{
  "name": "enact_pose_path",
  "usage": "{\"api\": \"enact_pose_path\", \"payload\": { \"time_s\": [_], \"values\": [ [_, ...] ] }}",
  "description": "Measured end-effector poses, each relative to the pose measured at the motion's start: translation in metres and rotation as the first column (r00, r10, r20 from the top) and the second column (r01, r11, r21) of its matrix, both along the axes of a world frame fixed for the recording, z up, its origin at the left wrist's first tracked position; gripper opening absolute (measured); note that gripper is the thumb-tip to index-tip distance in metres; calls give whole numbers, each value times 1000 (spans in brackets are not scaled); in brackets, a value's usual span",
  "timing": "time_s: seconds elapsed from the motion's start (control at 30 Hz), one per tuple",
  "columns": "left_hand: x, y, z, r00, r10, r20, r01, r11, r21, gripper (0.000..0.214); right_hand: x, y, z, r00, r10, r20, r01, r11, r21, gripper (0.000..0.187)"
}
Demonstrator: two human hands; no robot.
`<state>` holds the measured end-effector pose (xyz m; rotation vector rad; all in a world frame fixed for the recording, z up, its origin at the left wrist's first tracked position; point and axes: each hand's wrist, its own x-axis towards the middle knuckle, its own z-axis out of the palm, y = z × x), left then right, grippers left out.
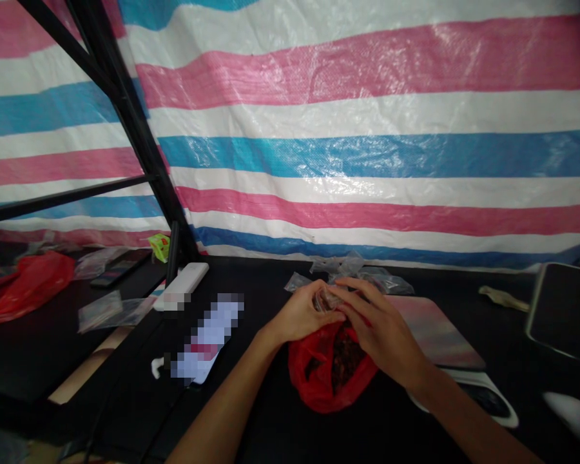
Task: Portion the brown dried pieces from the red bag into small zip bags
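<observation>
Nearest, both forearms reach in from the bottom edge to meet above a red plastic bag (pixel 319 380) that lies open on the black table (pixel 251 283), with dark brown pieces (pixel 345 359) heaped inside. The left hand (pixel 299 316) is curled closed, pinching a small, crumpled clear plastic bag (pixel 326 299) at its fingertips. The right hand (pixel 379 328) comes in from the right, its fingers closed down over the same small bag and pointing left; it seems to grip it too, though its hold is partly hidden. The small bag sits just above the red bag's mouth, closer to the left hand's palm side, and is too bunched to show a long axis. Something reddish shows through its plastic.

To the left of the hands lies a pixelated, blurred object (pixel 205 338), with a white power bank (pixel 181 285) beyond it. To the right are a pink-toned mouse pad (pixel 435 328) and a white computer mouse (pixel 573 417). Farther off, more clear plastic bags (pixel 341 264) lie against a striped pink, white and blue tarpaulin (pixel 367 109).
</observation>
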<state>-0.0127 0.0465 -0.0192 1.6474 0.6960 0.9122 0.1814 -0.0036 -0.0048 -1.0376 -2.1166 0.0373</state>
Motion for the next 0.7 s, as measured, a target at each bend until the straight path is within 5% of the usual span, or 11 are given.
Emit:
{"api": "enact_pose_path", "payload": {
  "time_s": [0.2, 0.5, 0.7],
  "values": [
    [-1, 0, 1, 1000, 2, 23, -2, 999, -36, 46, -1, 1, 4, 993, -90, -74, 90, 996, -4, 42],
    [4, -4, 1, 1000, -19, 9, 19, 1000, -24, 38, 2, -3, 5, 999, 24, -34, -24, 1000, -6, 50],
    [2, -3, 3, 998, -22, 51, 24, 999, -45, 34, -1, -3, 12, 994, -85, -62, 85, 996, 5, 38]
  ]
}}
